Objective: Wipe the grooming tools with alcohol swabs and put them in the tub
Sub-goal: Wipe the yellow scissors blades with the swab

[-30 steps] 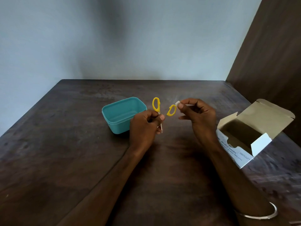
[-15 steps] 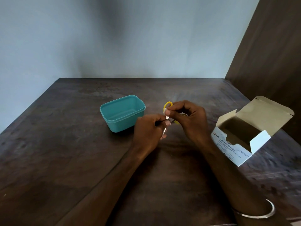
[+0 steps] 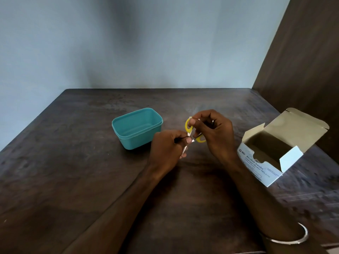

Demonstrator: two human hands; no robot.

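Scissors (image 3: 190, 133), yellow-handled, small: held above the table (image 3: 73, 162), just right of the teal tub (image 3: 137, 128). From the head view I log my left hand (image 3: 168, 149) closed around the blades, and my right hand (image 3: 214, 132) pinching the upper handle loop with a white swab (image 3: 190, 118) at the fingertips. Tub: uncovered, nothing visible inside. Swab box (image 3: 260, 167): opened, resting at the table's right side. Bangle (image 3: 293, 239): on my right wrist.

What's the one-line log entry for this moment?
left hand: holds scissors by blades | right hand: at yellow handles | tub: empty
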